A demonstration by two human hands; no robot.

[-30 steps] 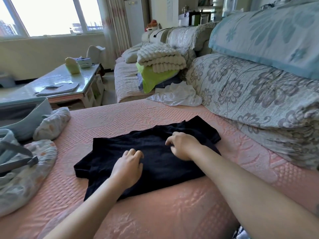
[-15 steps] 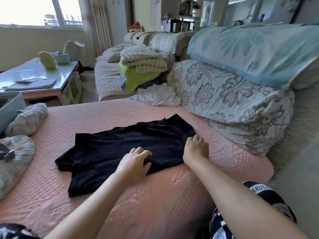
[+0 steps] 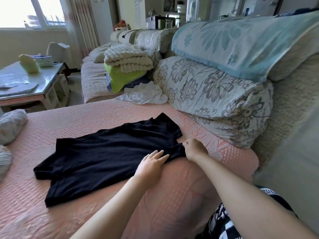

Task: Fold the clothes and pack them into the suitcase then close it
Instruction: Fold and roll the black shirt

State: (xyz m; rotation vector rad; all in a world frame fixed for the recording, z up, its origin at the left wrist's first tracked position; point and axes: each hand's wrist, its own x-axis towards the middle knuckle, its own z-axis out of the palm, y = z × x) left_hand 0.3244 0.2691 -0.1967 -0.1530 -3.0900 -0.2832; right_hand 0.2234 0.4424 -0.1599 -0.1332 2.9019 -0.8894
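Right hand (image 3: 194, 149) curled at edge of black shirt (image 3: 110, 156); fingertips tucked under, grip on cloth not discernible. Left hand (image 3: 151, 165) lies flat, covering shirt hem beneath its fingers. Both forearms cut off by bottom edge. Pale bundled fabric (image 3: 10, 125) far left of fingers cropped by frame. Items on distant shelf (image 3: 160, 19) beyond fingers too small to identify.

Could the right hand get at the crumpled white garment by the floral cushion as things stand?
Probably yes. The right hand pinches the black shirt's near corner, and the white garment lies beyond it on bare pink cover with nothing between. It looks like a long forward stretch.
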